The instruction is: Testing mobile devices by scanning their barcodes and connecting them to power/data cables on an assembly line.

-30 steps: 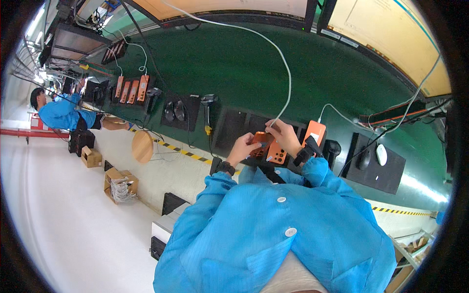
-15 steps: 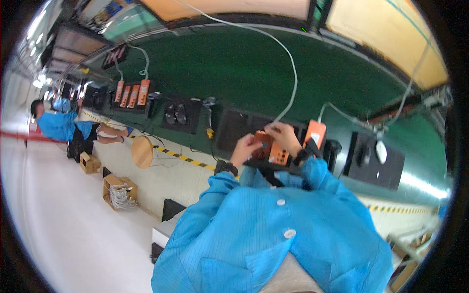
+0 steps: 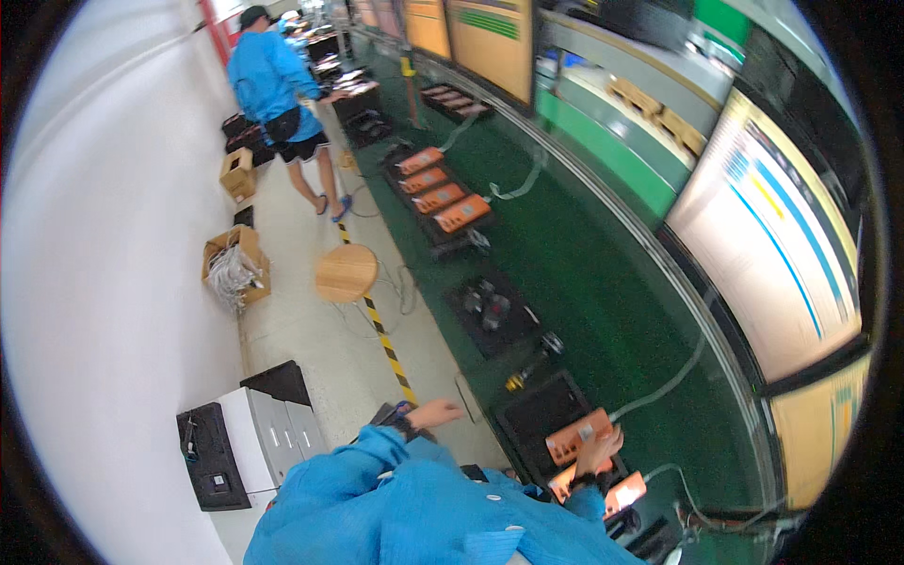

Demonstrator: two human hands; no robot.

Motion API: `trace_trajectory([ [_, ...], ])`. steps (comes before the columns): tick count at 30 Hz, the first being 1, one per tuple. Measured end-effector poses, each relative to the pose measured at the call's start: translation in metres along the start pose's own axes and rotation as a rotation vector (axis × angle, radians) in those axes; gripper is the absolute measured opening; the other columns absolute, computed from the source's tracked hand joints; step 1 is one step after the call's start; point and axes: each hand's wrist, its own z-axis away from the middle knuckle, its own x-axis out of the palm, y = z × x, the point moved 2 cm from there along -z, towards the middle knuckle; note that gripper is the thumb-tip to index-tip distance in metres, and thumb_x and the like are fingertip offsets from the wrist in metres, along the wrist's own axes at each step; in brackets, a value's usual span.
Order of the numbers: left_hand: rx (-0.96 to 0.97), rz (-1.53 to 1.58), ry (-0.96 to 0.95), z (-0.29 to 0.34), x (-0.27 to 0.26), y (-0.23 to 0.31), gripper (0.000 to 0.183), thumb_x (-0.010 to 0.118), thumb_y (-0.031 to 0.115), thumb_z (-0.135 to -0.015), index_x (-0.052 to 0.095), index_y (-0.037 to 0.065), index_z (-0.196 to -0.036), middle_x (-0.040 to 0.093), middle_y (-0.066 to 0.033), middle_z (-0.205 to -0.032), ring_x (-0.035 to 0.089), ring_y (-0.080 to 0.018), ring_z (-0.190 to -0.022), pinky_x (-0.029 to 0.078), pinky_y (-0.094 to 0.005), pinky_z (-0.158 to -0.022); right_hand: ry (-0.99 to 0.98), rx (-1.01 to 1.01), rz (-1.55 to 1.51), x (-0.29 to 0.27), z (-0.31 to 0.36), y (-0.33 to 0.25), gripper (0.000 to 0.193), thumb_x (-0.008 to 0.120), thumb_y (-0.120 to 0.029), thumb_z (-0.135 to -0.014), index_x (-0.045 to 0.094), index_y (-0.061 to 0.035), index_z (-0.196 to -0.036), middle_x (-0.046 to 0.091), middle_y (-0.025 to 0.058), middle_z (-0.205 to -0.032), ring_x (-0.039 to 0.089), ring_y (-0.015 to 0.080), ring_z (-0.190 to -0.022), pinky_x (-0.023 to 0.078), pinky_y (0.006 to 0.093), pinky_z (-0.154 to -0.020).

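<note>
An orange power strip (image 3: 568, 439) with dark sockets lies across a black mat on the green bench, at the lower right. From its far end a white cable runs off over the bench. My right hand (image 3: 599, 450) is closed round that end, partly hiding it. Two more orange strips show by my right wrist, one of them a bright power strip (image 3: 625, 493) with its own white cable. My left hand (image 3: 437, 413) is off the bench's near edge, fingers stretched out and nothing in them.
Several orange power strips (image 3: 439, 195) lie in a black tray farther along the bench. Big screens (image 3: 765, 226) line its back. On the floor stand a round wooden stool (image 3: 347, 272), a carton of white cables (image 3: 233, 266) and a white cabinet (image 3: 266, 435). A co-worker (image 3: 273, 80) stands in the aisle.
The view has swung left along the bench. My left hand has let go of the orange strip and moved away past the bench edge; my right hand is still at its cable end.
</note>
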Motion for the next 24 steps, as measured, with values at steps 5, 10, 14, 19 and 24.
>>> trace_trajectory([
  [5, -0.264, 0.392, 0.403, 0.064, -0.112, -0.134, 0.034, 0.054, 0.028, -0.091, 0.068, -0.002, -0.097, 0.071, -0.01, -0.086, 0.066, -0.0187, -0.082, 0.052, -0.0328, -0.076, -0.961, -0.248, -0.199, 0.059, 0.105, -0.151, 0.036, 0.059, -0.013, -0.083, 0.062, -0.0006, -0.116, 0.063, 0.0208, -0.11, 0.056, 0.0358, -0.111, 0.042, 0.0407, -0.098],
  [10, -0.209, 0.566, 0.645, 0.122, -0.215, -0.187, 0.03, 0.054, 0.021, -0.093, 0.064, -0.006, -0.099, 0.071, -0.0145, -0.088, 0.068, -0.0204, -0.082, 0.054, -0.0317, -0.075, -1.65, -0.609, -0.336, 0.153, 0.172, -0.393, 0.037, 0.057, -0.029, -0.093, 0.062, -0.0012, -0.116, 0.067, 0.0187, -0.106, 0.065, 0.0306, -0.098, 0.05, 0.0385, -0.085],
  [14, -0.244, 0.587, 0.595, 0.136, -0.264, -0.217, 0.034, 0.056, 0.024, -0.094, 0.061, -0.008, -0.105, 0.071, -0.0163, -0.09, 0.067, -0.0192, -0.082, 0.053, -0.0308, -0.075, -1.493, -0.825, -0.445, 0.227, 0.181, -0.559, 0.039, 0.058, -0.028, -0.092, 0.057, -0.0039, -0.123, 0.068, 0.0165, -0.1, 0.066, 0.0284, -0.088, 0.051, 0.0399, -0.079],
  [19, -0.212, 0.661, 0.566, 0.112, -0.314, -0.227, 0.032, 0.055, 0.023, -0.094, 0.061, -0.005, -0.108, 0.071, -0.0141, -0.09, 0.066, -0.0166, -0.081, 0.051, -0.0275, -0.073, -1.223, -0.306, -0.78, 0.366, 0.141, -0.644, 0.05, 0.062, -0.03, -0.091, 0.051, 0.001, -0.129, 0.065, 0.0158, -0.112, 0.062, 0.0218, -0.1, 0.049, 0.0367, -0.086],
  [24, -0.213, 0.825, 0.693, 0.123, -0.361, -0.249, 0.028, 0.056, 0.02, -0.092, 0.063, -0.004, -0.105, 0.071, -0.0098, -0.087, 0.064, -0.016, -0.081, 0.049, -0.0275, -0.073, -0.602, -0.118, -0.314, 0.415, -0.002, -0.615, 0.041, 0.06, -0.024, -0.087, 0.058, 0.0052, -0.116, 0.064, 0.0241, -0.11, 0.06, 0.0398, -0.104, 0.048, 0.0443, -0.088],
])
